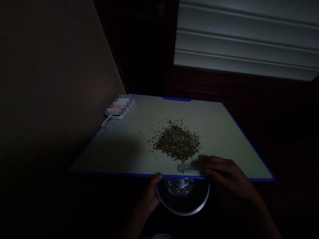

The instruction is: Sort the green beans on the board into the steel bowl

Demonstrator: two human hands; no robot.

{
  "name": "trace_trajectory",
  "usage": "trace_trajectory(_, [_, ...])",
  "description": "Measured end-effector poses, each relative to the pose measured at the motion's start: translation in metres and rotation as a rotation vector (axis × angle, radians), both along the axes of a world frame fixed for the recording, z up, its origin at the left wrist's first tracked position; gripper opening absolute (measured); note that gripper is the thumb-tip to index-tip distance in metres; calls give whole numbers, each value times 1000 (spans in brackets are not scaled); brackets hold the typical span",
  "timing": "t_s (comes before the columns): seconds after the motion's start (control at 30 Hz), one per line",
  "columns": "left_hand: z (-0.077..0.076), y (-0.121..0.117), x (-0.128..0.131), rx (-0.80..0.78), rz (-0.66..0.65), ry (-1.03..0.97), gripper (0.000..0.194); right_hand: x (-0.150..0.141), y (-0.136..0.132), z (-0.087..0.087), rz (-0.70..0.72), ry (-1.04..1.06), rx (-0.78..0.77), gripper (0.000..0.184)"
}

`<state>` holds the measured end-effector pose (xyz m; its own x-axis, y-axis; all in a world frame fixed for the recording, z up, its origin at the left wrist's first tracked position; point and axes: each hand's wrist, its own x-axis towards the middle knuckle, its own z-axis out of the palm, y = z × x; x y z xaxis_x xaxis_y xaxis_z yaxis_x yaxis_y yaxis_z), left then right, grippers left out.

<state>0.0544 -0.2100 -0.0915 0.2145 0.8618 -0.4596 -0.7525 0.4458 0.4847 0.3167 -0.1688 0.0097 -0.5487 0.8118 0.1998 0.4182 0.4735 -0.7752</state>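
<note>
Holding small beans, the metal bowl (184, 212) was below the near edge of the board (214, 119), gripped by the left hand (151, 191). The right hand (228, 172), palm down, pinched a spoon (191, 168) near the bean pile (176, 142).

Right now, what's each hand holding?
Left hand: thumb on blue-edged pale board, beside round metal bowl; grip unclear.
Right hand: closed on a thin pale tool.

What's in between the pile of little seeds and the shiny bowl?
Between the seed pile and the bowl lie the tip of the thin tool in the right hand, some bare board and its blue edge. The head view shows it.
</note>
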Motion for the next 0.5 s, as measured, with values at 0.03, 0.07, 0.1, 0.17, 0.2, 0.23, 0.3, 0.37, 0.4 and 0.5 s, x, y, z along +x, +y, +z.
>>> trace_trajectory(0.03, [1,0,0,4,-5,-5,23,0,0,0,1,2,-1,17])
trace_trajectory(0.07, [1,0,0,5,-9,-10,23,0,0,0,8,1,-1,16])
trace_trajectory(0.1, [1,0,0,3,-11,-14,23,0,0,0,15,1,3,16])
trace_trajectory(0.17, [1,1,0,-2,-3,-19,22,1,0,1,24,5,12,17])
trace_trajectory(0.2, [0,1,0,-5,1,-18,23,1,0,1,28,6,9,17])
trace_trajectory(0.23, [0,1,0,-9,3,-18,23,1,0,1,32,6,6,17])
trace_trajectory(0.3, [-1,1,0,-21,4,-15,24,1,0,1,36,11,1,17])
trace_trajectory(0.37, [-2,1,-1,-28,-7,-15,25,2,0,1,48,21,7,17])
trace_trajectory(0.4, [-2,1,-1,-27,-13,-16,24,2,0,0,56,26,12,17])
trace_trajectory(0.5, [-2,1,-1,-8,-20,-13,22,3,0,-1,71,35,6,17])
